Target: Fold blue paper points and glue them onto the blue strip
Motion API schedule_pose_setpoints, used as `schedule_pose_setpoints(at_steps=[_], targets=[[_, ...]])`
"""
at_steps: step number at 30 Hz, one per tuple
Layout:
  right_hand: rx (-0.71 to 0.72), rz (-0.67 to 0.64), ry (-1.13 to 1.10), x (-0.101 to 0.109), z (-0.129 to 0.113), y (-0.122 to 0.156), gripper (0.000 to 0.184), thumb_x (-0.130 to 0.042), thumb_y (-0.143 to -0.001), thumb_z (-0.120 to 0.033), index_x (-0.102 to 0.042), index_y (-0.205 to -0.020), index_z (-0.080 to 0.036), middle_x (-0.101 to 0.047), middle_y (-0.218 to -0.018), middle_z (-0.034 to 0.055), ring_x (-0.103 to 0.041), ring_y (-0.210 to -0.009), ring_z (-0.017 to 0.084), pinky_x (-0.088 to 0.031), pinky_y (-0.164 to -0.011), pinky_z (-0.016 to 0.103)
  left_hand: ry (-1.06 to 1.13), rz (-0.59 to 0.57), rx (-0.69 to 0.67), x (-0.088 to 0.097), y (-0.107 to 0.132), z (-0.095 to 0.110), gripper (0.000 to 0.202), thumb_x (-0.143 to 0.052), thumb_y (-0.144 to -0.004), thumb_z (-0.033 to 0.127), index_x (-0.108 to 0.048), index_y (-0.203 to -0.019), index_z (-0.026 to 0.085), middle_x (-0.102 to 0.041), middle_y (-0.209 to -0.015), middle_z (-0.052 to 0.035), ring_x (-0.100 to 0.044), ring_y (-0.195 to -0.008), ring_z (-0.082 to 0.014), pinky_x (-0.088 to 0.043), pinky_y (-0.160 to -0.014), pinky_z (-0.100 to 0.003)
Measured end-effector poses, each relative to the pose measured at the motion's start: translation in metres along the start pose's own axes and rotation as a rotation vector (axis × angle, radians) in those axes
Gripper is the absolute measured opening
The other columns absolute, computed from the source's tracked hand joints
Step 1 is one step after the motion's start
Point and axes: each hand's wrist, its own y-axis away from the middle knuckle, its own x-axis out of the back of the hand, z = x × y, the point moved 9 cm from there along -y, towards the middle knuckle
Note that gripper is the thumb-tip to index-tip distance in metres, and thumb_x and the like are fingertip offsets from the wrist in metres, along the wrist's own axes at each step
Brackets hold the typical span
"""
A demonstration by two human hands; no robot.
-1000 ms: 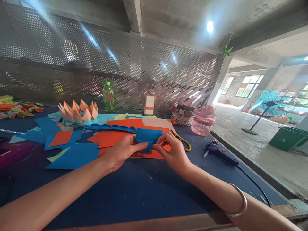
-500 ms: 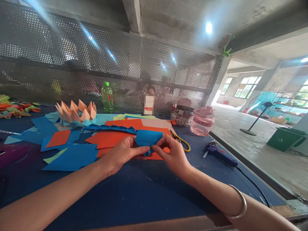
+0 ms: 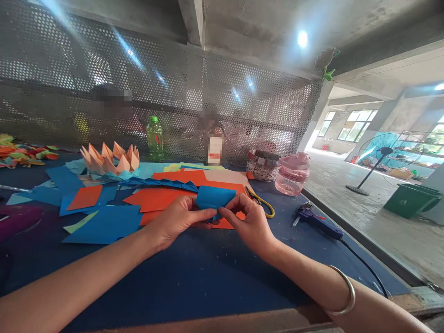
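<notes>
Between my two hands is a small piece of blue paper (image 3: 214,196), held above the table and folded at its lower edge. My left hand (image 3: 184,213) pinches its left side with the thumb in front. My right hand (image 3: 245,216) grips the right side, thumb and fingertips closed on the lower fold. Orange paper sheets (image 3: 157,198) lie behind and under the hands. A row of folded blue paper pieces (image 3: 166,183) sits just past my left hand. Scissors with yellow handles (image 3: 266,207) lie to the right, partly hidden by my right hand.
On the right lies a glue gun (image 3: 319,223) with its cord. A pink water bottle (image 3: 292,175) and a round patterned basket (image 3: 262,166) stand behind. Left are blue sheets (image 3: 104,225), a peach folded-paper ring (image 3: 111,159) and a green bottle (image 3: 154,138). A perforated metal screen (image 3: 180,99) borders the back.
Both hands stay nearly in place on the blue paper. The narrow folded strip that hung below the fingers now shows less.
</notes>
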Motion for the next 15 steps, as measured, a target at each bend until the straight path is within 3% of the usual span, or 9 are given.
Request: schedule_pose_setpoints(at_steps=[10, 15], targets=[[-0.007, 0.006, 0.031, -0.0011, -0.0014, 0.0012, 0.019, -0.062, -0.079, -0.031, -0.051, -0.069, -0.02, -0.059, -0.065, -0.0007, -0.053, -0.062, 0.013, -0.044, -0.061, 0.025, -0.018, 0.008, -0.006, 0.0007, 0.0004, -0.0002, 0.02, -0.075, -0.066, 0.035, -0.073, -0.079, 0.019, -0.073, -0.078, -0.002, -0.066, -0.081, -0.0196, -0.053, -0.073, -0.029], [-0.032, 0.032, 0.001, 0.0004, 0.0021, 0.0009, 0.021, -0.066, -0.076, -0.03, -0.048, -0.083, -0.021, -0.055, -0.067, -0.0036, -0.052, -0.06, 0.012, -0.042, -0.059, 0.024, -0.018, 0.014, -0.005, -0.0009, 0.0005, 0.0012, 0.022, -0.075, -0.067, 0.036, -0.072, -0.079, 0.018, -0.074, -0.078, -0.0031, -0.067, -0.078, -0.0193, -0.053, -0.073, -0.03]])
